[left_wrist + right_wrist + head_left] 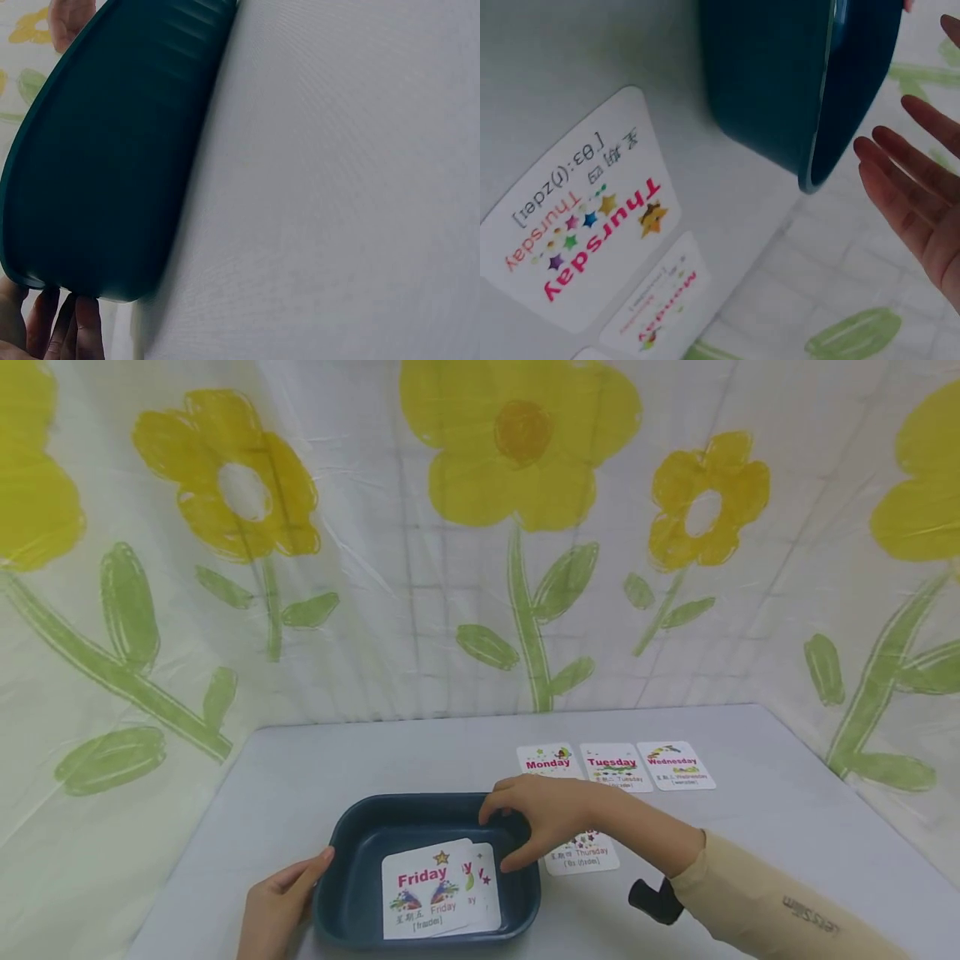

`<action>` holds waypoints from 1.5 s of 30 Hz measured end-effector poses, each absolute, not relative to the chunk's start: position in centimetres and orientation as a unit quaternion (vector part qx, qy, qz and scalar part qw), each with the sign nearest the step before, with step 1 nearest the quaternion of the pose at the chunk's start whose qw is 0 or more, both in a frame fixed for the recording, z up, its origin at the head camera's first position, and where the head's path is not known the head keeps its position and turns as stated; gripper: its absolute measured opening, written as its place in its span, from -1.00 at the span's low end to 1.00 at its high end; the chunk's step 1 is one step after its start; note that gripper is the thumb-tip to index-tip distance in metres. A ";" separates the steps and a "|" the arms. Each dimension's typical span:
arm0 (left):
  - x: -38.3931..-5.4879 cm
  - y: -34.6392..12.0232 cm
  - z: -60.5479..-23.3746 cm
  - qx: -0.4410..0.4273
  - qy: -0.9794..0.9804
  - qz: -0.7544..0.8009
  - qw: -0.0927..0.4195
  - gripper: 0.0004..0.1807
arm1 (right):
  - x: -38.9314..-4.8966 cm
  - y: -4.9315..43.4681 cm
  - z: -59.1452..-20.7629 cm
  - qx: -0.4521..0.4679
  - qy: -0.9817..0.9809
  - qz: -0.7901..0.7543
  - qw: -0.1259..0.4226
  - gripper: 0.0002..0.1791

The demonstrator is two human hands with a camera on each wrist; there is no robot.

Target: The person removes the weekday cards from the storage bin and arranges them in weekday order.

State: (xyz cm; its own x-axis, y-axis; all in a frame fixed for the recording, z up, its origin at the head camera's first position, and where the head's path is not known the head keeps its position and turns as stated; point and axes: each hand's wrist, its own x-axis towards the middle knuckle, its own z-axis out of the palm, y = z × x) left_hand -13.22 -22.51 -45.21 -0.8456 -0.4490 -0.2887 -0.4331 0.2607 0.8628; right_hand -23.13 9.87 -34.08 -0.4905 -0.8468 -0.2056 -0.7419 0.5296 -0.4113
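A dark blue-green plastic basin point(348, 893) stands at the table's front. My left hand point(281, 902) holds its left wall, thumb at the rim and fingers against the outside point(88, 330). Inside lie overlapping white word cards, the Friday card point(420, 893) on top with partly covered cards point(489, 902) under its right side. Over the basin's right end hovers my right hand point(551, 814), thumb and fingers spread apart with nothing between them. The Thursday card point(581, 858) lies just right of the basin, partly hidden by that hand in the head view; the right wrist view shows it fully.
Farther back on the grey-white table point(420, 752), the Monday card point(546, 762), Tuesday card point(613, 768) and Wednesday card point(675, 767) lie in a row. A black device point(654, 902) is at the right wrist. Behind the table hangs a flowered curtain point(375, 610).
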 end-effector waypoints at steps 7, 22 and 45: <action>-13.6 -22.7 -46.0 0.280 -0.803 -0.526 0.001 0.01 | -23.0 8.2 -34.9 -0.494 0.838 -0.129 0.193 -0.41; -13.4 -22.7 -45.3 0.274 -0.800 -0.534 0.001 -0.05 | -21.2 4.4 -38.4 -0.490 0.843 -0.129 0.180 -0.40; -13.4 -22.8 -45.4 0.278 -0.803 -0.528 0.001 -0.06 | -19.4 2.3 -42.7 -0.519 0.850 -0.065 0.057 -0.42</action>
State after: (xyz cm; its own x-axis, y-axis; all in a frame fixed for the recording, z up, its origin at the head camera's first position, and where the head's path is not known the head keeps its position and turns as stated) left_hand -13.38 -22.82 -45.42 -0.8454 -0.4476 -0.2913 -0.4449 0.2883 0.8479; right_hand -19.43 2.30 -42.73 -0.4540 -0.8905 -0.0299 -0.8756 0.4521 -0.1700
